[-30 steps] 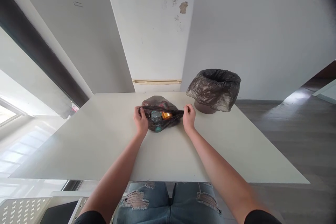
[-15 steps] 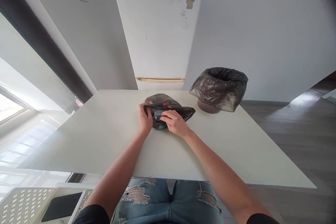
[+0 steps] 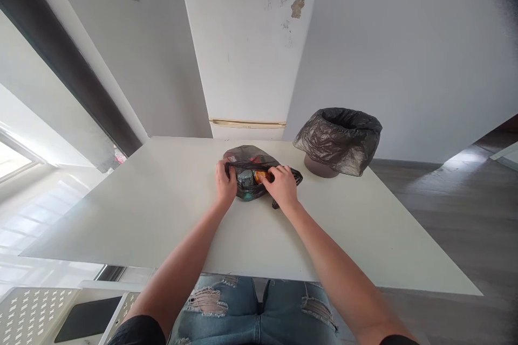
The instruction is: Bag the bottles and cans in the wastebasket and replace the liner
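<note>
On the white table (image 3: 162, 215) lies a thin black plastic bag (image 3: 246, 155) with its mouth facing me. Inside it I make out a dark grey-blue item (image 3: 245, 178), an orange wrapped item (image 3: 259, 175) and something red and green through the film. My left hand (image 3: 225, 179) grips the bag's left rim between thumb and fingers. At the right side of the opening, my right hand (image 3: 282, 184) has its thumb beside the orange item and its curled fingers on the bag's upper edge.
A brown bin (image 3: 319, 167) lined with a black bag (image 3: 340, 135) stands at the table's back right. Behind the table rises a white refrigerator (image 3: 246, 54). At lower left is a pale perforated plastic container (image 3: 36, 310) beside a dark flat object (image 3: 87, 318).
My right hand has shifted right from over the grey-blue item to the bag's right edge. The mouth is wider and the orange item shows. My left hand keeps its hold.
</note>
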The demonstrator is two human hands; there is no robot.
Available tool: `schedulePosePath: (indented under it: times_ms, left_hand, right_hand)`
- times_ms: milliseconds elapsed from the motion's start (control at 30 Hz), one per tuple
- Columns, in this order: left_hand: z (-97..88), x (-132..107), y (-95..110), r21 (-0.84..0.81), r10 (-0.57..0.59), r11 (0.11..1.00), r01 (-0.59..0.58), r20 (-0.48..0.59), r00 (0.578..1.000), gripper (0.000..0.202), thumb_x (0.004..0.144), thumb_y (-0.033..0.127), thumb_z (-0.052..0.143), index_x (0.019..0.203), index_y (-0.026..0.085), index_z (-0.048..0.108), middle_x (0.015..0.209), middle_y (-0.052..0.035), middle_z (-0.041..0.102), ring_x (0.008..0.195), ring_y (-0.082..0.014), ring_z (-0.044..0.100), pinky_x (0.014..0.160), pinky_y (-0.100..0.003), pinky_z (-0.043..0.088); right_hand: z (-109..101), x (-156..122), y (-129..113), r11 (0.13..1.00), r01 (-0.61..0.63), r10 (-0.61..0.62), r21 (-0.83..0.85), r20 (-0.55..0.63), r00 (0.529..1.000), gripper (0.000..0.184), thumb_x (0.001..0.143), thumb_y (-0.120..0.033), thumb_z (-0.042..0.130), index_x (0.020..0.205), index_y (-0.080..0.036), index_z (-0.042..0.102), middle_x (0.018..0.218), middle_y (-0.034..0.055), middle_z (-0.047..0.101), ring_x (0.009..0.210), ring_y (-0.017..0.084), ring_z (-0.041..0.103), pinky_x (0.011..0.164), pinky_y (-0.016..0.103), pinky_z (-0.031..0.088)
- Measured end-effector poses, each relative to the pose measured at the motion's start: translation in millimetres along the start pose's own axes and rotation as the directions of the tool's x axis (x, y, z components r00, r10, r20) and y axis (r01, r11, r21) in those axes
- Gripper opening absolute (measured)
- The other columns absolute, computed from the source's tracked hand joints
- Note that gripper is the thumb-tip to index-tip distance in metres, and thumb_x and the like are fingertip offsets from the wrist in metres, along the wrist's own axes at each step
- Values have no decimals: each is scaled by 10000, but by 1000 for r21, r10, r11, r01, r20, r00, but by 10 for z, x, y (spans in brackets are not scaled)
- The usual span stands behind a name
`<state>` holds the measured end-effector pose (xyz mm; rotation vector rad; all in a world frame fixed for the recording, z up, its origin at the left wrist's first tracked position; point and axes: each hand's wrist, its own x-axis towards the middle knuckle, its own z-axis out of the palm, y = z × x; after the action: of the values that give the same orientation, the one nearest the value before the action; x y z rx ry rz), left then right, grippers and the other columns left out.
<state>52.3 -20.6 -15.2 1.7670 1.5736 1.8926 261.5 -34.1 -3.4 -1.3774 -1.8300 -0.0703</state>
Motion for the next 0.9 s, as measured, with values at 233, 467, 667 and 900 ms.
schedulePosePath:
  times_ms: [233, 467, 667, 900]
  left_hand:
    - [5, -8, -15, -12, 9, 1000, -8, 28, 1000, 133, 1013, 222, 485, 1132, 232, 543, 1077, -76, 684, 1014, -233, 654, 920, -400, 527]
    - [2, -7, -3, -4, 31, 1000, -30, 25, 999, 137, 1017, 226, 500, 1134, 233, 571, 1074, -80, 677, 1008, -240, 629, 931, -412, 512]
    - [-2, -7, 44, -29, 16, 999, -16, 20, 1000, 121, 997, 231, 525, 1103, 224, 585, 1041, -70, 659, 973, -231, 604, 919, -405, 500]
    - [-164, 92, 260, -419, 57, 906, -69, -41, 998, 284, 1032, 440, 549, 1206, 239, 649, 1212, -80, 608, 1126, -235, 607, 1009, -378, 502]
  right_hand:
    - [78, -36, -10, 989, -129, 140, -70, 193, 971, 660, 850, -528, 810, 1364, -177, 590, 1133, 176, 728, 1117, 403, 591, 927, 500, 490]
    - [33, -1, -25, 926, -209, 222, 313, -7, 975, 538, 811, -443, 794, 1233, -220, 548, 1214, 122, 665, 1132, 314, 592, 1013, 469, 496]
    - [-9, 39, 26, 539, -204, 430, 817, -59, 901, 459, 914, -498, 667, 1254, -252, 479, 1243, 70, 623, 1114, 223, 640, 986, 376, 531]
    - [-53, 98, -25, 68, -201, 359, 977, 164, 919, 316, 942, -493, 672, 1153, -274, 587, 1216, 36, 662, 1075, 199, 664, 970, 356, 551]
